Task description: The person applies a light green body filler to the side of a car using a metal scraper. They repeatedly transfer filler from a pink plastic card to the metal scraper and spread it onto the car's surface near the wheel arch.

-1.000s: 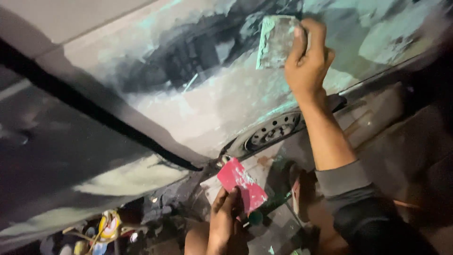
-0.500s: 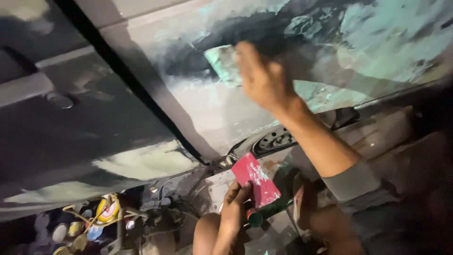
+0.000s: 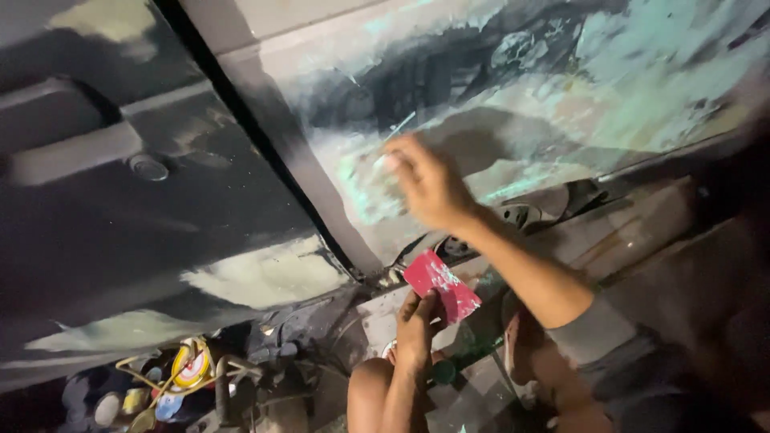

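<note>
The right hand (image 3: 429,186) is raised against the car body panel (image 3: 513,120), a pale surface smeared with patches of green and grey filler and dark sanded spots. The hand is blurred. Its fingers (image 3: 395,160) curl around something small and light that lies flat on the panel, but what that is cannot be told; the grip looks pressed around it rather than spread. The forearm runs down to the right into a grey sleeve (image 3: 609,345).

The left hand (image 3: 417,321) is lower and nearer, just left of the right forearm. Its grip pinches a red plastic spreader (image 3: 441,287) by the near edge, thumb and fingers closed on it. The spreader is tilted, its far corner pointing up to the left, and its face carries whitish smears. It hangs in the air below the panel, touching nothing but the hand.

A black strip (image 3: 265,152) runs slantwise down the panel from the far left to the middle and parts the pale panel from a dark door panel (image 3: 120,208) on the left, which has a light patch of filler (image 3: 265,277) low down. At the near left, on the ground, lies a heap of small bits (image 3: 172,381), yellow, blue and white, too dim to name.
</note>
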